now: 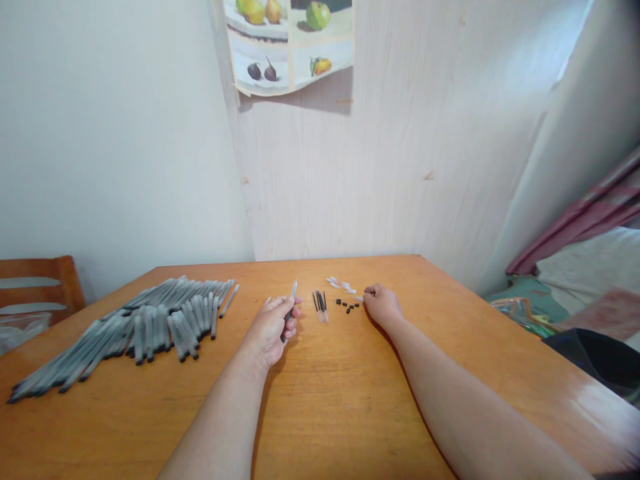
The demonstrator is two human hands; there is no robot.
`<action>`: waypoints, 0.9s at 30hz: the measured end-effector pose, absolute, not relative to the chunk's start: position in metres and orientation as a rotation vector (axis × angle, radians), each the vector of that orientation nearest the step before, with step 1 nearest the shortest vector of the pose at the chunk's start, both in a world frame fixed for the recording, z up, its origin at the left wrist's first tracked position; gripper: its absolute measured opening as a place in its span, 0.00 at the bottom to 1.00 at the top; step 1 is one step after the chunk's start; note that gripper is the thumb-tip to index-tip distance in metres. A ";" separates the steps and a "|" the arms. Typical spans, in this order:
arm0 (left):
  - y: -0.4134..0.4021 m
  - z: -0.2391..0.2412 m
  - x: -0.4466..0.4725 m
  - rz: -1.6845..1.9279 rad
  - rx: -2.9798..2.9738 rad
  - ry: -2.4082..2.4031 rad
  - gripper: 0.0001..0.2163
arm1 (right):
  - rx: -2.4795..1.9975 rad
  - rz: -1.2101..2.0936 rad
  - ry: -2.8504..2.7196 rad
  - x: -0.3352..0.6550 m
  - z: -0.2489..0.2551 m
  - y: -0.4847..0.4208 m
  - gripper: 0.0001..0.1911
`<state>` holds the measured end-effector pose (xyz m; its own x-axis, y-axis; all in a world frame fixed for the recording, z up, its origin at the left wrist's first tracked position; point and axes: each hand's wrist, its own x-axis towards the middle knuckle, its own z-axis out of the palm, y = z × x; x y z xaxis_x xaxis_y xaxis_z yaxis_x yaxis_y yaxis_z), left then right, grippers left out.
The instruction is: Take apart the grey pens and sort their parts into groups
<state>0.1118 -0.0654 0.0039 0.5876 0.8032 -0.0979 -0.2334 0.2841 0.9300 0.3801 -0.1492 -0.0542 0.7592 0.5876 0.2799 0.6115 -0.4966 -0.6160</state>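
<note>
- Forearms extend over a wooden table (320,413), a dark open-topped item (595,360) off its right edge.
- Heaped pens (147,327), dark-ended and translucent, cover the left side, beside the left hand's working space.
- Left hand (274,325) closes its fingers firmly around one pen (295,289), pale tip pointing up and away, dark end showing below the grip.
- Slim black-and-clear sticks (320,303) lie just right of that pen, between the hands; small black pieces (349,307) sit scattered beyond them toward the right hand.
- Right hand (383,305) bunches its fingertips at a small pale piece (360,298); whether they clamp it cannot be told.
- Other white pieces (341,285) lie just past them.
- Fruit paintings (320,17) hang on the far wall (340,187).
</note>
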 end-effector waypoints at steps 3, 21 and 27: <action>-0.065 0.004 0.112 0.762 1.069 0.641 0.08 | -2.224 -0.034 -0.885 0.380 -0.054 -0.149 0.13; -0.066 0.004 0.112 0.760 1.057 0.636 0.08 | -2.116 0.091 -0.939 0.379 -0.057 -0.144 0.12; -0.067 0.005 0.112 0.766 1.062 0.652 0.08 | -2.105 0.106 -0.948 0.380 -0.059 -0.143 0.12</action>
